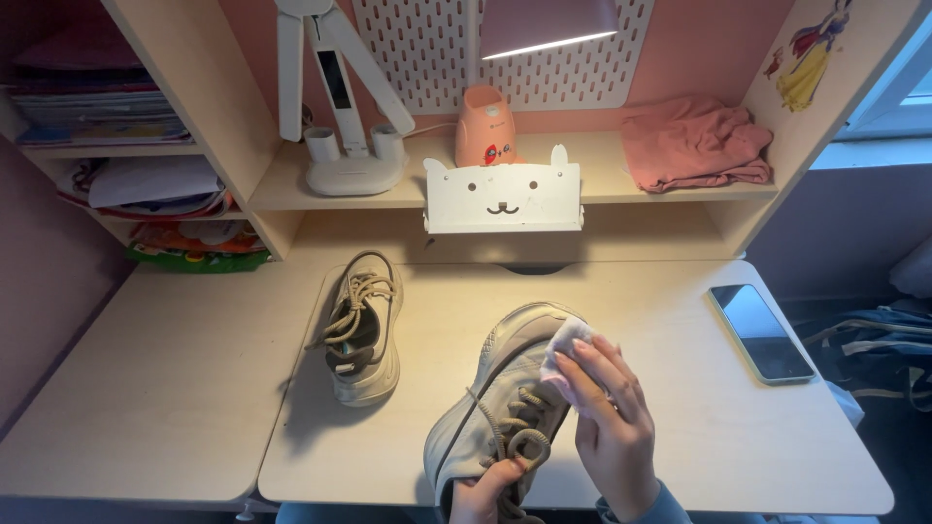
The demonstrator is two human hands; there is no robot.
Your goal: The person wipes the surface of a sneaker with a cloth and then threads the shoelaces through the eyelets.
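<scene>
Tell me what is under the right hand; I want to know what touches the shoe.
Under the right hand a pale wipe is pressed on the toe side of the held shoe. The wipe's lower part and the shoe beneath are covered by the fingers. The left hand grips the shoe's heel end.

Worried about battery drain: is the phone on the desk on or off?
The phone looks off or asleep: it lies face up near the desk's right edge, its screen dark, showing only a pale reflection.
</scene>
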